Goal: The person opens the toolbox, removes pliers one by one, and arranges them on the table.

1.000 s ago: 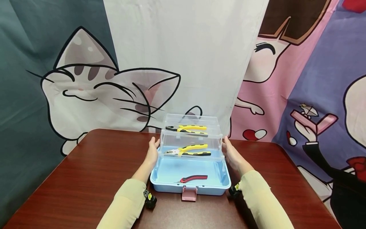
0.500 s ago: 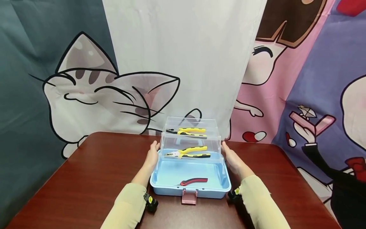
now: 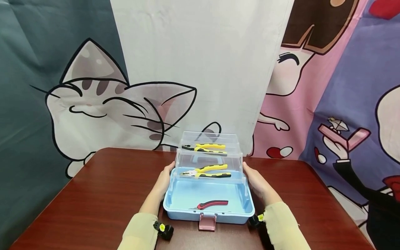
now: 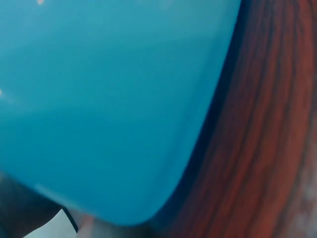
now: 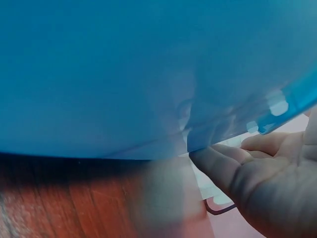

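Note:
A light blue toolbox (image 3: 206, 194) stands on the table with its two clear trays raised at the back. My left hand (image 3: 164, 178) lies along its left side and my right hand (image 3: 257, 180) along its right side. In the right wrist view, outstretched fingers (image 5: 218, 166) meet the glossy blue wall. Only that wall shows in the left wrist view; the left fingers are out of sight there. Yellow-and-black pliers (image 3: 206, 171) sit in the lower tray, and a second yellow-handled pair (image 3: 209, 149) in the upper. Red-and-black pliers (image 3: 214, 204) lie on the box floor.
A pink latch (image 3: 207, 222) hangs down at the toolbox front. Brown wooden table (image 3: 103, 194) surrounds the box. Behind it hangs a cartoon-printed cloth (image 3: 200, 69). Black wrist cameras (image 3: 164, 231) sit near both sleeves, close to the box's front corners.
The view has tilted up a little, so everything sits lower. Both hands have closed in slightly along the toolbox sides, and the box looks marginally nearer. The pliers keep their places.

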`<state>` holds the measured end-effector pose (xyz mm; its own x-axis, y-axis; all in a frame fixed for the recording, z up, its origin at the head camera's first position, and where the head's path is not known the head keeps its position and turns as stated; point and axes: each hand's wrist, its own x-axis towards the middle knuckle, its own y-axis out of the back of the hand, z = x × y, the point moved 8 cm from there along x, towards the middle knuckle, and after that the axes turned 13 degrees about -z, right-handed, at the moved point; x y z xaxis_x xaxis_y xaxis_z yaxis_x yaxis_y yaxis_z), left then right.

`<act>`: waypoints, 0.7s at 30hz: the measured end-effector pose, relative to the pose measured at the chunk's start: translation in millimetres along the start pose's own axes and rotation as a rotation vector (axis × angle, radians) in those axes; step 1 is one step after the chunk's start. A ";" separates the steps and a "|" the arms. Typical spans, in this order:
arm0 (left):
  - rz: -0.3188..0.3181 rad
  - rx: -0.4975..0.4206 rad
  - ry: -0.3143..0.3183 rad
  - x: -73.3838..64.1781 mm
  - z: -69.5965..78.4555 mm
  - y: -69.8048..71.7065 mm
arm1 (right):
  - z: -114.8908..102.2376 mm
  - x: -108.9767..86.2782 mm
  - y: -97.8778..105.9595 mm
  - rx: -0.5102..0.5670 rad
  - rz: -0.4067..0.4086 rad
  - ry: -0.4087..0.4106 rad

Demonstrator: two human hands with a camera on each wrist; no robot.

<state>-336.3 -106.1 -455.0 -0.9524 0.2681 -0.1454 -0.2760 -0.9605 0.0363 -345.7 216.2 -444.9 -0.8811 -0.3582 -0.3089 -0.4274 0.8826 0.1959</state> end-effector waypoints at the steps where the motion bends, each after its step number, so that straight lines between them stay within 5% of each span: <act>1: -0.007 0.000 0.006 -0.9 -1.3 0.2 | 0.5 -0.6 -0.5 -0.014 0.003 0.001; 13: -0.161 0.134 0.010 -15.7 12.1 1.9 | -0.9 -13.0 4.6 -0.088 0.044 0.021; 21: -0.167 0.326 0.044 -23.7 15.1 10.1 | -3.9 -14.2 4.4 -0.097 0.055 0.036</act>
<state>-318.5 -121.1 -436.2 -0.8863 0.4085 -0.2181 -0.4604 -0.8279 0.3203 -335.8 224.0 -436.0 -0.9095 -0.3227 -0.2619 -0.3947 0.8682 0.3008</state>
